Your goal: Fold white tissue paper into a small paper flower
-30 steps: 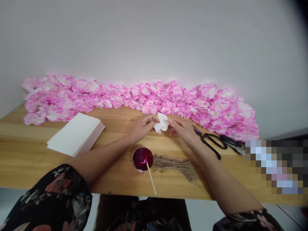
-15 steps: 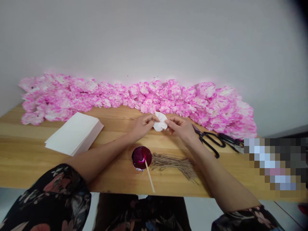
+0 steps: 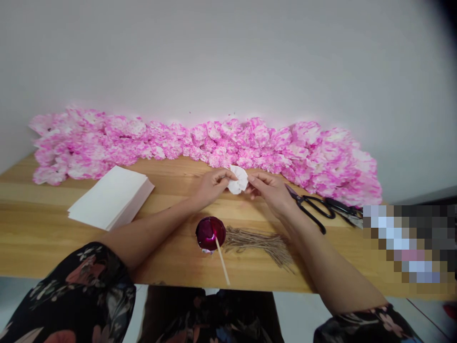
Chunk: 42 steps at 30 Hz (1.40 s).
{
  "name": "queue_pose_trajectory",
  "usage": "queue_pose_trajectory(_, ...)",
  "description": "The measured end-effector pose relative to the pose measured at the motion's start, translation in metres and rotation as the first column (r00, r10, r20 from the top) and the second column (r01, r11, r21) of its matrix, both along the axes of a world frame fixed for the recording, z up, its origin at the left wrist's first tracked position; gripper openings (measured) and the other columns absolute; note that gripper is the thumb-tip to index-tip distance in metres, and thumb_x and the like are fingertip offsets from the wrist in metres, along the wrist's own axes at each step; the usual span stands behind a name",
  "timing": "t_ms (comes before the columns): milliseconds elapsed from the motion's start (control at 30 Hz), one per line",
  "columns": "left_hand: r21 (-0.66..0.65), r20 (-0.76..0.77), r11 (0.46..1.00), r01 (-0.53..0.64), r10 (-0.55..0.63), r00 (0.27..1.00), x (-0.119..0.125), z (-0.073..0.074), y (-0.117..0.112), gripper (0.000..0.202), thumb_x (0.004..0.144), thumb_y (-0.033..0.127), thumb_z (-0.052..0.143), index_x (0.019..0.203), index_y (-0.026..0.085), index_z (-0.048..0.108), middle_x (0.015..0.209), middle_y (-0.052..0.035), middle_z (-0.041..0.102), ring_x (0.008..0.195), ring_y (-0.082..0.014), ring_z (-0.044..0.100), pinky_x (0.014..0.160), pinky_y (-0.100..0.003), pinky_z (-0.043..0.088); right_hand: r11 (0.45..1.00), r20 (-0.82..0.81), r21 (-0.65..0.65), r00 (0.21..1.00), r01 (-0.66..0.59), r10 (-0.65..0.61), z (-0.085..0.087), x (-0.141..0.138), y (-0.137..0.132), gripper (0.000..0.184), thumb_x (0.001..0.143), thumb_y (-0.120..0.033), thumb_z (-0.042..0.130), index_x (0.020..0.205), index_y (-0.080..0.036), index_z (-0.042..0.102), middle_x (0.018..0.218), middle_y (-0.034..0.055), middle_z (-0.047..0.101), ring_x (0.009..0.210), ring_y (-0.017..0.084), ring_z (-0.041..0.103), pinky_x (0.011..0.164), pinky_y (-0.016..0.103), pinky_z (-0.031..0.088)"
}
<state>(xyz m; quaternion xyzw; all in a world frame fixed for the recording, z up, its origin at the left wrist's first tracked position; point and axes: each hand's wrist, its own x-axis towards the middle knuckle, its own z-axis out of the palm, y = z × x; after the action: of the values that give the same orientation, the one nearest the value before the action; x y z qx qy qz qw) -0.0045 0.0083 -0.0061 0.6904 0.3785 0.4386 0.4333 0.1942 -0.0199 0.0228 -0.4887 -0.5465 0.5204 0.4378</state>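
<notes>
A small white crumpled paper flower is held between both my hands above the wooden table. My left hand pinches its left side with curled fingers. My right hand pinches its right edge with thumb and fingertips. Just behind them a long row of pink-and-white paper flowers lies along the wall.
A stack of white paper sheets lies at the left. A small cup of dark red dye with a wooden stick stands near the front edge, beside a bundle of brown twine pieces. Black scissors lie at the right.
Both hands keep working the white flower; its paper has been pressed into a smaller, rounder shape. My right fingers shifted slightly along its edge.
</notes>
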Motion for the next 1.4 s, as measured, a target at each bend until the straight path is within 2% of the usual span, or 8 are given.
queue_pose_trajectory(200, -0.04, 0.039, 0.997, 0.073, -0.071, 0.997, 0.002, 0.004, -0.004, 0.016, 0.088, 0.027, 0.057, 0.094, 0.016, 0.067, 0.083, -0.0019, 0.068, 0.071, -0.0108, 0.058, 0.066, -0.021, 0.046, 1.0, -0.026, -0.007, 1.0, -0.002, 0.002, 0.0, -0.001, 0.001, 0.036, 0.074, -0.054, 0.076, 0.087, -0.019, 0.076, 0.073, 0.0038, 0.071, 0.063, 0.013, 0.063, 0.056, 0.024, 0.05)
queue_pose_trajectory(333, -0.032, 0.044, 0.997, 0.065, -0.064, 0.997, 0.004, 0.005, -0.005, 0.019, 0.085, 0.033, 0.063, 0.091, 0.016, 0.065, 0.077, 0.0001, 0.064, 0.067, -0.0098, 0.055, 0.063, -0.02, 0.043, 1.0, -0.028, 0.019, 1.0, -0.013, 0.013, -0.001, -0.004, 0.0, 0.03, 0.074, -0.048, 0.075, 0.084, -0.02, 0.076, 0.076, 0.0038, 0.072, 0.066, 0.013, 0.064, 0.057, 0.025, 0.051)
queue_pose_trajectory(433, -0.024, 0.036, 0.999, 0.037, -0.036, 0.999, 0.004, 0.004, -0.005, 0.017, 0.086, 0.033, 0.061, 0.089, 0.016, 0.064, 0.073, 0.0015, 0.062, 0.063, -0.0088, 0.052, 0.06, -0.02, 0.039, 0.997, 0.053, 0.074, 0.998, -0.023, 0.019, 0.001, -0.007, -0.004, 0.027, 0.077, -0.042, 0.071, 0.09, -0.02, 0.077, 0.075, 0.0027, 0.071, 0.065, 0.014, 0.063, 0.06, 0.027, 0.052)
queue_pose_trajectory(633, 0.066, -0.082, 0.998, -0.013, 0.018, 0.996, 0.004, 0.009, -0.009, 0.011, 0.084, 0.027, 0.063, 0.088, 0.017, 0.067, 0.075, 0.0011, 0.067, 0.066, -0.0102, 0.056, 0.063, -0.021, 0.041, 0.966, 0.311, 0.259, 0.947, -0.008, -0.076, 0.006, -0.013, -0.012, 0.024, 0.082, -0.033, 0.063, 0.097, -0.02, 0.078, 0.081, 0.003, 0.075, 0.07, 0.017, 0.065, 0.067, 0.029, 0.05)
queue_pose_trajectory(833, 0.145, -0.156, 0.989, -0.012, 0.035, 0.987, 0.005, 0.014, -0.013, 0.011, 0.083, 0.027, 0.065, 0.084, 0.018, 0.069, 0.077, 0.0001, 0.07, 0.069, -0.0115, 0.058, 0.065, -0.022, 0.042, 0.954, 0.344, 0.299, 0.931, 0.011, -0.119, 0.006, -0.015, -0.013, 0.023, 0.082, -0.033, 0.063, 0.094, -0.02, 0.078, 0.081, 0.0028, 0.076, 0.07, 0.017, 0.066, 0.068, 0.029, 0.049)
queue_pose_trajectory(1100, 0.057, -0.081, 0.998, -0.017, 0.022, 0.996, 0.004, 0.009, -0.009, 0.013, 0.083, 0.025, 0.059, 0.085, 0.016, 0.067, 0.073, 0.0008, 0.067, 0.062, -0.0095, 0.054, 0.059, -0.02, 0.04, 0.971, 0.266, 0.236, 0.959, 0.03, -0.094, 0.0, -0.013, -0.009, 0.029, 0.083, -0.038, 0.061, 0.1, -0.02, 0.076, 0.079, 0.0034, 0.074, 0.068, 0.017, 0.064, 0.06, 0.029, 0.049)
queue_pose_trajectory(1267, 0.025, -0.034, 0.999, -0.03, 0.031, 0.999, 0.004, 0.007, -0.007, 0.014, 0.084, 0.027, 0.059, 0.086, 0.016, 0.067, 0.076, -0.0003, 0.067, 0.065, -0.0102, 0.057, 0.063, -0.021, 0.043, 0.946, 0.387, 0.323, 0.909, 0.021, -0.152, 0.01, -0.016, -0.013, 0.024, 0.084, -0.039, 0.063, 0.093, -0.021, 0.076, 0.082, 0.0043, 0.075, 0.067, 0.016, 0.062, 0.062, 0.028, 0.047)
queue_pose_trajectory(1400, -0.022, -0.013, 0.999, 0.036, -0.036, 0.999, 0.004, 0.005, -0.006, 0.016, 0.085, 0.029, 0.06, 0.09, 0.016, 0.067, 0.08, -0.0018, 0.07, 0.069, -0.0115, 0.062, 0.065, -0.021, 0.046, 0.937, 0.482, 0.346, 0.864, -0.034, -0.146, 0.01, -0.017, -0.015, 0.023, 0.082, -0.041, 0.066, 0.089, -0.021, 0.075, 0.077, 0.0034, 0.072, 0.062, 0.015, 0.057, 0.059, 0.028, 0.042)
